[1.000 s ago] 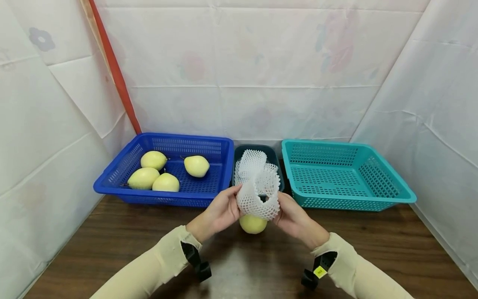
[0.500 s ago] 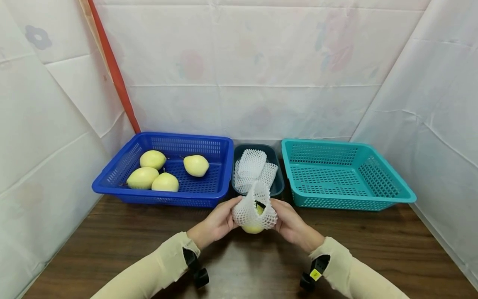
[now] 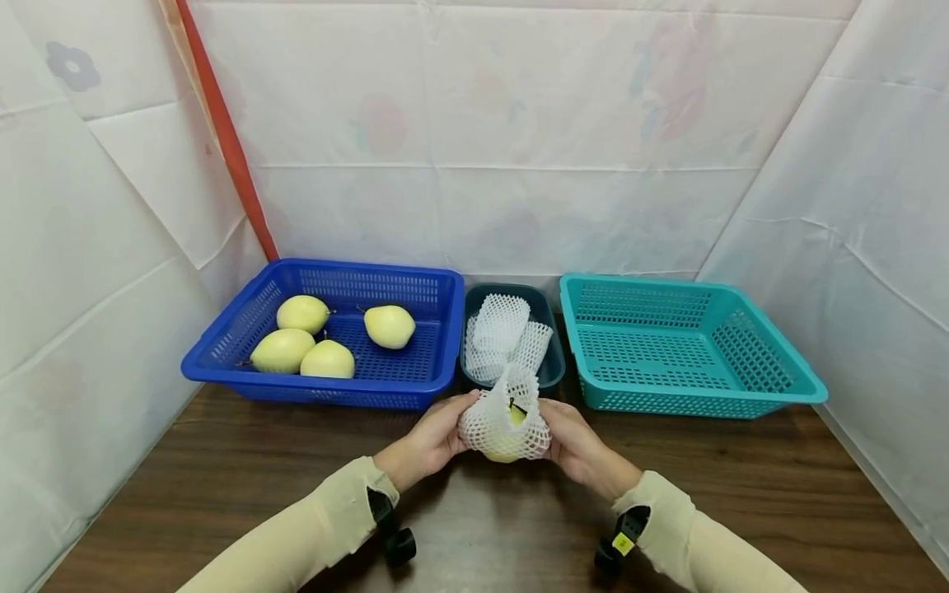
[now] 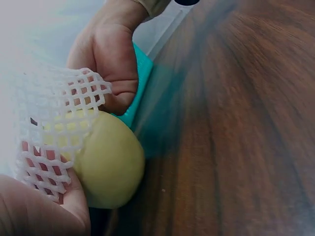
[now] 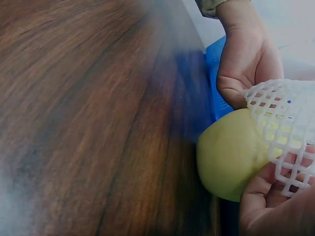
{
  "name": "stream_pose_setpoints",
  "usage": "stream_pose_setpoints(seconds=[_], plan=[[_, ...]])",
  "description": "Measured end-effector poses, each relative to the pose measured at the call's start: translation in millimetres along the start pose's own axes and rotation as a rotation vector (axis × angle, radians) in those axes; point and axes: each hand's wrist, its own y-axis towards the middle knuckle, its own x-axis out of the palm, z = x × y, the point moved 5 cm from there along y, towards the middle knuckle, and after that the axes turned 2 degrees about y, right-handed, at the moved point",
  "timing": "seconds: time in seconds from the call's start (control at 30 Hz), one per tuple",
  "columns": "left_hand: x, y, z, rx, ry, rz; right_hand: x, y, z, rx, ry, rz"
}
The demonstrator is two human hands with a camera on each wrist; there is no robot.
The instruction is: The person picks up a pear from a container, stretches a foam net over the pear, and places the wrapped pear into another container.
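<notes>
A white foam net sleeve [image 3: 485, 422] is stretched over the upper part of a yellow-green pear [image 5: 224, 155]. The pear's rounded bottom sticks out bare below the net's edge in both wrist views, and its dark stem shows through the net's opening in the head view. My left hand [image 3: 427, 441] grips the net on its left side, with fingers partly inside the mesh. On the opposite side my right hand [image 3: 586, 447] holds the net's edge between thumb and fingers. Some fingertips are hidden behind the net and pear.
A blue basket [image 3: 348, 387] at the left holds several pears [image 3: 283, 352]. Behind the hands, a small dark teal tray [image 3: 554, 362] contains more foam net sleeves [image 3: 502, 323]. A turquoise basket [image 3: 689, 399] stands at the right on the brown wooden table [image 3: 741, 486].
Both hands have drawn the net sleeve down and nearer over the pear. More of the pear is now covered, and its stem shows through the opening.
</notes>
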Motion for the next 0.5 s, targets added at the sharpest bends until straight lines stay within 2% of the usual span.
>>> stream_pose_setpoints(seconds=[0.23, 0.5], plan=[[2.0, 4.2, 3.8, -0.004, 0.024, 0.069, -2, 5.3, -2, -0.012, -0.001, 0.019], [-5.9, 9.7, -9.8, -0.037, 0.07, 0.1, -6, 12.8, 10, 0.026, -0.063, 0.06]])
